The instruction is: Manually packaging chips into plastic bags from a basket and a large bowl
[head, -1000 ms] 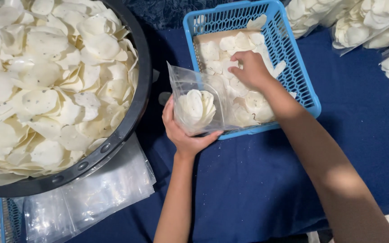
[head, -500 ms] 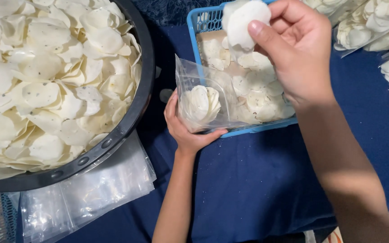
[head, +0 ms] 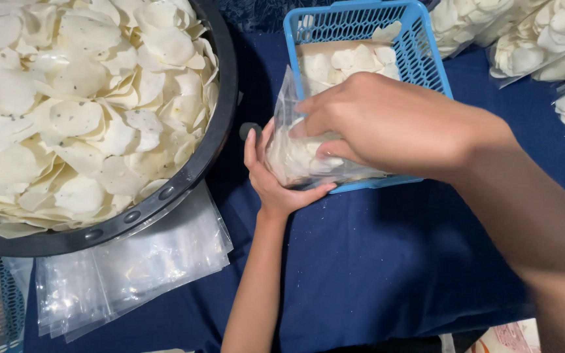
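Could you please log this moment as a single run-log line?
left hand: holds bag | right hand: fingers in bag mouth | bag: part full of chips | behind: blue basket | left: big bowl

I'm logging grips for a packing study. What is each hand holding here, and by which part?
The left hand cups the clear bag of chips from below. The right hand reaches into its open top; what its fingers grip is hidden.

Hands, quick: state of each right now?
Left hand: cupped under the clear plastic bag of white chips, holding it.
Right hand: fingers in the bag's mouth; grip hidden.
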